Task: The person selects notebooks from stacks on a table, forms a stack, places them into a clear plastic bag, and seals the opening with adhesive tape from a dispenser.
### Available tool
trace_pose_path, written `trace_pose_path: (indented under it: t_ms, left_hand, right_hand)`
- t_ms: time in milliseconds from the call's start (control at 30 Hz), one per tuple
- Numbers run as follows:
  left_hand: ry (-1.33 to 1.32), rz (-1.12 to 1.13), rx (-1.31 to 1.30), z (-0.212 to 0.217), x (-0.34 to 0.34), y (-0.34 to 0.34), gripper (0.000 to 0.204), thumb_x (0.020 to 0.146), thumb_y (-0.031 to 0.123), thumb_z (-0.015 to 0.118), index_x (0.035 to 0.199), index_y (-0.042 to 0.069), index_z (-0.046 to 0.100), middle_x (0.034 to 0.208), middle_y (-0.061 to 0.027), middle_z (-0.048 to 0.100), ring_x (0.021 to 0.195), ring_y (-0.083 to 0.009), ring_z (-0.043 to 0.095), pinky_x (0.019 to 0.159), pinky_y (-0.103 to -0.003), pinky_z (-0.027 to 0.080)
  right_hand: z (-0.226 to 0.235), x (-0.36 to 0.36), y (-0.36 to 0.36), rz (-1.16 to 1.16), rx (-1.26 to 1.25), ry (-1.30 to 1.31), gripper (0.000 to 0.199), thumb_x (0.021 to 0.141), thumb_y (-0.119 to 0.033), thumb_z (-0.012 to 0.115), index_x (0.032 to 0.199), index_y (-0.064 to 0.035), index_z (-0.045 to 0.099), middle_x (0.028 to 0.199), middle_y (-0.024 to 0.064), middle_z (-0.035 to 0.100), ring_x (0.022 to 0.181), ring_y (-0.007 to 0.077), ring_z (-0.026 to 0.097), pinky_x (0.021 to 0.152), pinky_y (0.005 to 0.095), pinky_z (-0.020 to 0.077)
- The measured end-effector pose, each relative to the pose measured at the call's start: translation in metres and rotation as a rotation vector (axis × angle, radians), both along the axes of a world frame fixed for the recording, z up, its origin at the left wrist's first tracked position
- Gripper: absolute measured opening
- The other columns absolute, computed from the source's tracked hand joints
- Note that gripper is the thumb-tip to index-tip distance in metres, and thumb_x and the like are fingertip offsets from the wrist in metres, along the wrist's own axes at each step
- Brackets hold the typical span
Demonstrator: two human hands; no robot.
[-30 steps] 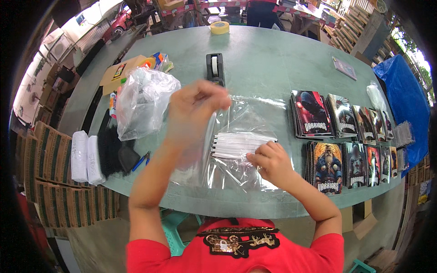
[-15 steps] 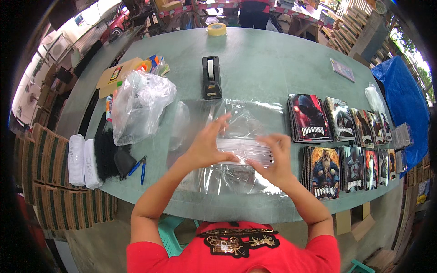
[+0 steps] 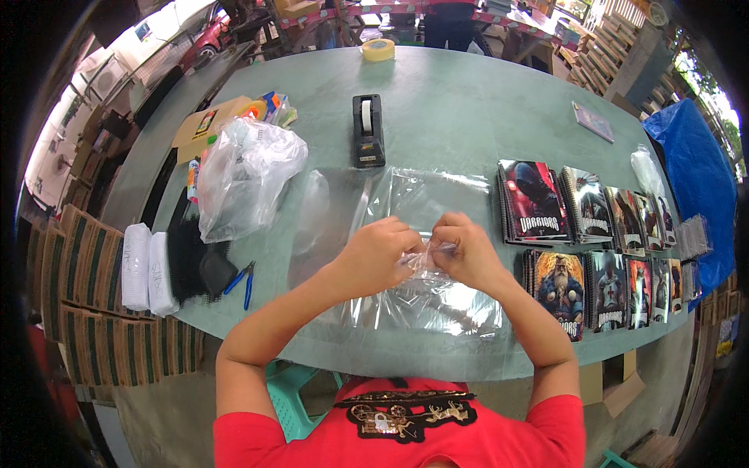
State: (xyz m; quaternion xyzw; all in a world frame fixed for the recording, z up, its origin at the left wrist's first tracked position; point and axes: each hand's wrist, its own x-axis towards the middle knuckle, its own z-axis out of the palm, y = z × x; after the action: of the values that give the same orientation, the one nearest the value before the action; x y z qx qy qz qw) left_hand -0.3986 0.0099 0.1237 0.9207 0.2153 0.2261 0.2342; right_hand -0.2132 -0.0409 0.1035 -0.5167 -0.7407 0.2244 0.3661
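Clear plastic bag (image 3: 425, 292) sits right at the near edge of the green table (image 3: 452, 101), directly in front of the person, and both hands are on it. The left hand (image 3: 380, 253) has its fingers curled shut, pinching the bag's upper edge, and the right hand (image 3: 466, 251) is clamped on the same crinkled edge just beside it, knuckles nearly touching. The film bunches up between the two grips, and the rest of the bag lies flat below the wrists, on top of a wider clear sheet (image 3: 421, 195) spread across the table. Moving outward: just beyond the sheet stands a black tape dispenser (image 3: 367, 131), upright, and well past it, at the far edge, a yellow tape roll (image 3: 378, 50). Off to the left, a puffy clear bag (image 3: 246, 175) sits near blue-handled pliers (image 3: 243, 278), with white stacks (image 3: 147, 267) at the table's left rim. To the right, rows of spiral notebooks (image 3: 593, 226) with illustrated covers lie overlapping, close to the right hand but not touching it. A blue tarp (image 3: 698, 179) hangs beyond the table's right side.
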Motion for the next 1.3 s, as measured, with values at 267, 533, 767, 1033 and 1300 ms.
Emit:
trace_pose_path:
  t_ms: [267, 533, 767, 1033, 1300]
  left_hand:
    - [0.065, 0.034, 0.239, -0.010, -0.008, -0.034, 0.019, 0.066, 0.006, 0.059, 0.084, 0.001, 0.054, 0.078, -0.0111, 0.052, 0.074, -0.0281, 0.052, 0.063, -0.037, 0.045]
    - [-0.054, -0.063, 0.438, -0.045, -0.022, -0.050, 0.015, 0.065, 0.004, 0.055, 0.079, 0.000, 0.055, 0.078, -0.0108, 0.049, 0.075, -0.0274, 0.051, 0.063, -0.036, 0.044]
    - [-0.312, -0.163, 0.207, -0.042, -0.019, -0.024, 0.013, 0.066, -0.003, 0.056, 0.078, 0.000, 0.058, 0.087, -0.0107, 0.055, 0.078, -0.0274, 0.055, 0.065, -0.034, 0.045]
    - [-0.279, 0.928, -0.083, -0.140, -0.008, 0.247, 0.026, 0.076, 0.030, 0.061, 0.077, 0.004, 0.066, 0.085, -0.0135, 0.061, 0.083, -0.0271, 0.058, 0.078, -0.039, 0.043]
    - [-0.161, 0.945, 0.076, -0.156, 0.043, 0.272, 0.033, 0.071, 0.033, 0.067, 0.066, 0.001, 0.066, 0.068, -0.0136, 0.062, 0.057, -0.0267, 0.055, 0.059, -0.038, 0.041]
  right_hand:
    - [0.010, -0.012, -0.014, 0.082, 0.204, -0.467, 0.008, 0.066, -0.004, 0.059, 0.074, -0.0027, 0.058, 0.082, 0.0086, 0.056, 0.080, 0.0263, 0.055, 0.068, 0.0363, 0.0454]
    - [0.044, -0.012, -0.028, 0.307, 0.026, -0.627, 0.038, 0.075, -0.013, 0.054, 0.111, -0.0004, 0.053, 0.118, 0.0153, 0.051, 0.116, 0.0256, 0.045, 0.097, 0.0374, 0.0356]
    - [-0.008, -0.001, -0.016, 0.362, 0.073, -0.493, 0.054, 0.074, -0.007, 0.051, 0.127, -0.0061, 0.043, 0.137, 0.0085, 0.035, 0.129, 0.0248, 0.029, 0.106, 0.0415, 0.0238]
    - [0.005, -0.013, -0.026, 0.298, -0.035, -0.638, 0.066, 0.068, -0.005, 0.058, 0.130, -0.0192, 0.041, 0.141, -0.0031, 0.029, 0.131, 0.0345, 0.021, 0.097, 0.0593, 0.0217]
    - [0.009, -0.007, -0.024, 0.281, -0.092, -0.554, 0.061, 0.070, -0.005, 0.059, 0.127, -0.0185, 0.045, 0.140, -0.0029, 0.032, 0.128, 0.0323, 0.025, 0.094, 0.0569, 0.0271]
